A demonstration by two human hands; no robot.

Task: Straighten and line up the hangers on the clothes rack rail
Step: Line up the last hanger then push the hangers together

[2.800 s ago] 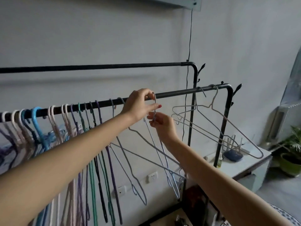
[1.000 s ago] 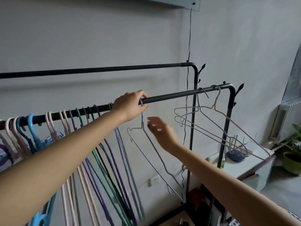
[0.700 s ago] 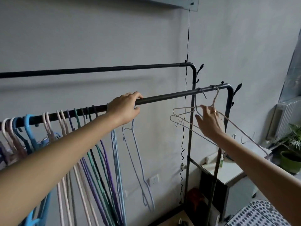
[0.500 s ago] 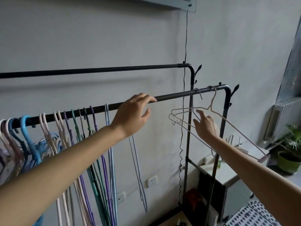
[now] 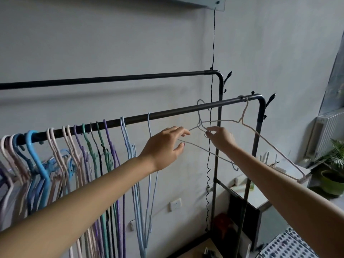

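Note:
A black front rail (image 5: 176, 110) carries several coloured hangers (image 5: 89, 146) packed side-on at its left, with a lone pale blue one (image 5: 149, 127) beside them. Two thin wire hangers hang askew near the right end: a pale blue-grey one (image 5: 199, 116) and a pinkish-white one (image 5: 245, 116). My right hand (image 5: 220, 138) pinches the blue-grey hanger just below its hook. My left hand (image 5: 165, 146) reaches in beside it with fingers spread, its fingertips at that hanger's lower wire.
A second black rail (image 5: 111, 79) runs behind and higher. A black cord (image 5: 212, 53) hangs down the wall past the rack post (image 5: 260, 127). A white cabinet (image 5: 260, 198), a potted plant (image 5: 333, 175) and a radiator (image 5: 327, 131) are at the right.
My left hand let go of the rail and moved right toward the wire hangers. My right hand closed on the blue-grey hanger and drew it left. The lone blue hanger now hangs straight.

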